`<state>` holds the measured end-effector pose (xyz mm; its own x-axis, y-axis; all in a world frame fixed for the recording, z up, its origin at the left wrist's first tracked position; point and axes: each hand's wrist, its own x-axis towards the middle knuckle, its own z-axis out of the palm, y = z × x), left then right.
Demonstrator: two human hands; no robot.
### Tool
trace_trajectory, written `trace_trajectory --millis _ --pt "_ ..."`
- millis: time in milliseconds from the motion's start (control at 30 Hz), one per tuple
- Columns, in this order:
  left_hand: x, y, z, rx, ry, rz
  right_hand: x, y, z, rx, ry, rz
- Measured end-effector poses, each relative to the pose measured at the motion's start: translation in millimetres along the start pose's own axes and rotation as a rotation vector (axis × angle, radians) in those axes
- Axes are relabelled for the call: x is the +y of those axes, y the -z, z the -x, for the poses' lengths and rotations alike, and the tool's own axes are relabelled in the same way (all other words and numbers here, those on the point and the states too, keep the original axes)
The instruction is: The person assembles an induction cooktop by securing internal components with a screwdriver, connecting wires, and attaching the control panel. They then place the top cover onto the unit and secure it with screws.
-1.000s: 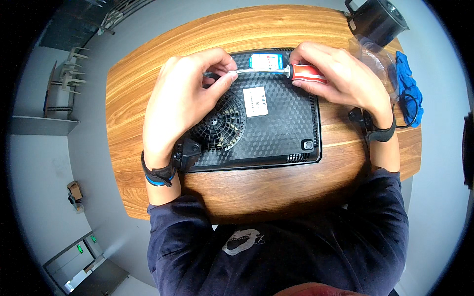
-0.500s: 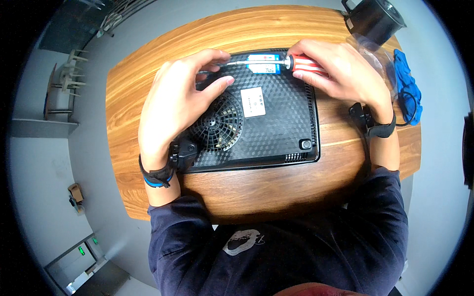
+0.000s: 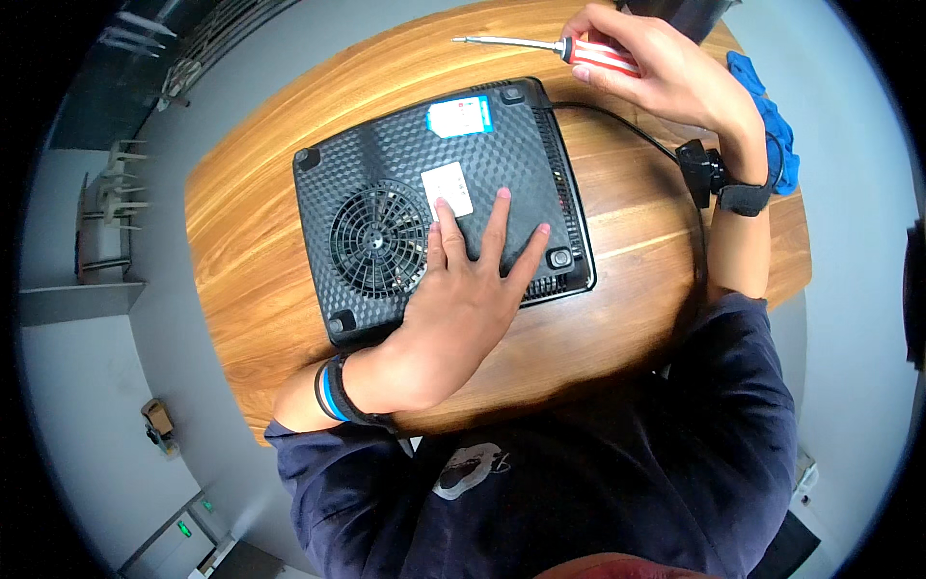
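A black induction cooker [image 3: 516,159] lies bottom side up on the table, showing a round fan grille [image 3: 378,238] and small feet at its corners. My left hand [image 3: 458,309] rests on its near part with fingers spread flat. One fingertip touches the white label [image 3: 447,183] in the middle. Farther back is a blue and white sticker [image 3: 460,117]. Beyond the cooker's far right corner, my right hand [image 3: 670,72] grips a screwdriver [image 3: 600,56] by its red and white handle. The metal shaft points left, apart from the cooker.
A black cord [image 3: 627,124] runs from the cooker's far right side toward my right wrist. A dark kettle [image 3: 683,14], partly cut off, stands behind my right hand. Blue cloth [image 3: 772,125] lies at the right edge of the wooden table [image 3: 256,207].
My left hand has come from the cooker's far left part to lie flat on its near middle. The screwdriver, in my right hand, has moved off the cooker. The cooker sits slightly turned and farther left in view.
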<state>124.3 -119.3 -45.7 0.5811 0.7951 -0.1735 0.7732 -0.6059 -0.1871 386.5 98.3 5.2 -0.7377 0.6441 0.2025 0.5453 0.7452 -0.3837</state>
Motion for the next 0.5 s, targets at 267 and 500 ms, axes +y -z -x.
trace_trajectory --millis 267,500 --pt "5 -24 -12 0.043 0.075 0.006 -16 32 38 -0.171 -0.124 -0.031" --pt "4 -25 -10 0.124 0.076 0.072 -26 43 104 -0.303 -0.066 0.129"
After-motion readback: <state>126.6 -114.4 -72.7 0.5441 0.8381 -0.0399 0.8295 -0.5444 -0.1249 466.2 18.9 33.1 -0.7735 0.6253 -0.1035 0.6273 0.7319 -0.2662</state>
